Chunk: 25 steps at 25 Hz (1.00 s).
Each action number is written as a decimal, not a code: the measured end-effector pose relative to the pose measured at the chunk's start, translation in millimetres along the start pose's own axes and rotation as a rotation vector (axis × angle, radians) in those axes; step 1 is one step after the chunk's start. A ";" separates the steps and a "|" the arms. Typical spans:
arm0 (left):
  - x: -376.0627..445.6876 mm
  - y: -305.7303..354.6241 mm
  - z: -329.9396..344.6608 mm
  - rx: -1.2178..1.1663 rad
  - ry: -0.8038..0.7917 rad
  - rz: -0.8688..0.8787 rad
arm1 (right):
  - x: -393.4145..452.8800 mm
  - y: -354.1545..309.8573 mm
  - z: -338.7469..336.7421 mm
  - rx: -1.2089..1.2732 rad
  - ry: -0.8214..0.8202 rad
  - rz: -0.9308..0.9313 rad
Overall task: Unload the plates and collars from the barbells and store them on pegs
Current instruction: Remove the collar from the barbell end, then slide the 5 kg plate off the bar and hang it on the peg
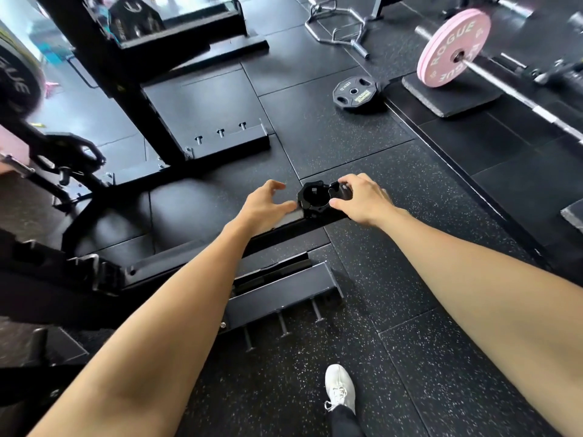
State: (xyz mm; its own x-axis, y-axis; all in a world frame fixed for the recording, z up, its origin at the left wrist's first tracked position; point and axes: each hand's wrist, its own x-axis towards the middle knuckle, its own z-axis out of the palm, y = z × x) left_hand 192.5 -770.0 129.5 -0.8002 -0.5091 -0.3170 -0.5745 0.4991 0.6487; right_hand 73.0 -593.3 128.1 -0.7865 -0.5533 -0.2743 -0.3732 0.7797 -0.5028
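Collar: I see the black collar (315, 199) on the end of a bar (293, 216), between my two hands.
Right hand (359, 200): my grip pinches the collar's clamp side, thumb below, fingers on top.
Left hand (265, 206): fingers spread and loose, holding nothing, thumb just beside the collar.
Bar line: it runs from the collar back toward me and left.
Way off: I think the collar must slide away from me, off the bar end.
Nearer hand: the right.

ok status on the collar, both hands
Right hand grips black collar at sleeve end. Left hand open beside it. Nothing blocking.
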 end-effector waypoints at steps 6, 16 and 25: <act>-101.1 3.3 -17.9 0.076 0.053 0.089 | -109.0 -19.0 -6.4 0.043 0.035 -0.108; -279.9 20.1 -41.0 0.108 0.129 0.279 | -298.3 -43.0 -33.7 -0.005 0.125 -0.230; -460.5 18.9 -52.6 0.078 0.338 0.271 | -455.1 -66.5 -49.1 0.005 0.147 -0.405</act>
State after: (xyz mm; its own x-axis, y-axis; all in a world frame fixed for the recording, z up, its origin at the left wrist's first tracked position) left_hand 559.1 -562.9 324.1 -0.8300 -0.5467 0.1105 -0.3729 0.6912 0.6190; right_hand 431.6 -378.9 326.6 -0.6386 -0.7667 0.0654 -0.6640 0.5062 -0.5503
